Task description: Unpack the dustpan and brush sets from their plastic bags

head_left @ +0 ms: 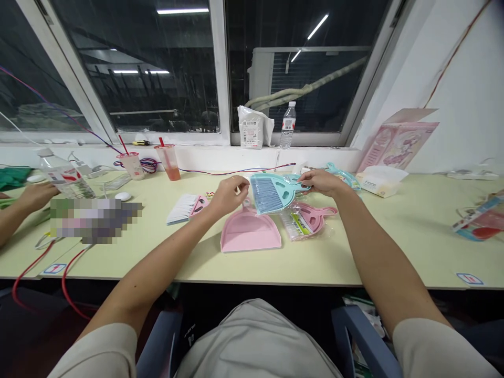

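My right hand (321, 182) grips the handle end of a teal brush-and-dustpan set (271, 193) in clear wrapping, held above the table. Close to the set's left edge, my left hand (232, 195) has its fingers curled together; whether anything thin is between them cannot be made out. Below it, a pink dustpan (251, 232) lies on the table, its handle partly hidden. A pink brush with white bristles (185, 208) lies to the left, partly behind my left forearm. Under the teal set, to the right, is a wrapped pink set (309, 219).
Another teal item (342, 176) lies behind my right hand, near a tissue pack (381, 181) and a pink box (399, 142). Two drink cups (168, 163) stand at the back left. Another person's hand (41, 195) is at far left. A colourful package (482, 218) lies far right.
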Tool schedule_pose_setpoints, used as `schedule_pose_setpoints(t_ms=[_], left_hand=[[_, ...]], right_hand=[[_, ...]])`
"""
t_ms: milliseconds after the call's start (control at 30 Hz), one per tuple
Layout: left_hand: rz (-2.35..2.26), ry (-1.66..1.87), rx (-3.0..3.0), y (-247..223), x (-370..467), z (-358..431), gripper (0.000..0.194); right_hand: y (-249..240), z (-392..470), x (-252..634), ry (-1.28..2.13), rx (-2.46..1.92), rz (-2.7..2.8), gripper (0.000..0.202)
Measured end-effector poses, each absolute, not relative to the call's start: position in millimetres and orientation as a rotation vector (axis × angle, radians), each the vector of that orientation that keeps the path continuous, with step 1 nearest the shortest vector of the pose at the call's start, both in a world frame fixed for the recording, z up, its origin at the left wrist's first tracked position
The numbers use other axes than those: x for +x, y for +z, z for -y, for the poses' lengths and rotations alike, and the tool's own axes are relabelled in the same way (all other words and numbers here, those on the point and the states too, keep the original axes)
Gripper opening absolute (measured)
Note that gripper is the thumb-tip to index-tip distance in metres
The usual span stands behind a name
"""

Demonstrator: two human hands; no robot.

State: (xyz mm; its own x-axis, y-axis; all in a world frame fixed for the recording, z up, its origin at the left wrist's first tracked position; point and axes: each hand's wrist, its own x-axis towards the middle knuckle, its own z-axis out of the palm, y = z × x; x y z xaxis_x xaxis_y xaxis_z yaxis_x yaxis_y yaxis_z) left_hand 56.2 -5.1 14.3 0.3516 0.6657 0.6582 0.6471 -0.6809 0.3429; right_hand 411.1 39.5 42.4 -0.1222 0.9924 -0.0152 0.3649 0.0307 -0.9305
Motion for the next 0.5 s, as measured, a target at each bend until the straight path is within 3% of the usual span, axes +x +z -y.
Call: schedule_pose_setpoints(t_ms=[100,300,500], left_hand=[[-1.395,1.208,2.190,8.9,72.6,8.6,0.007],[-1.268,0.960,1.683,9.0,58.9,-1.6,0.017],[-1.122,0.989,1.470,19.5,44.2,-2.8,0.031]], right_hand=[[43.8,-34.3,399.8,1.089,-1.382,1.608,0.011],[43.2,-27.9,379.6,1.106,-1.279,1.628,0.008],[39.6,-27.0,363.4,1.170,-1.141,1.615,0.003]])
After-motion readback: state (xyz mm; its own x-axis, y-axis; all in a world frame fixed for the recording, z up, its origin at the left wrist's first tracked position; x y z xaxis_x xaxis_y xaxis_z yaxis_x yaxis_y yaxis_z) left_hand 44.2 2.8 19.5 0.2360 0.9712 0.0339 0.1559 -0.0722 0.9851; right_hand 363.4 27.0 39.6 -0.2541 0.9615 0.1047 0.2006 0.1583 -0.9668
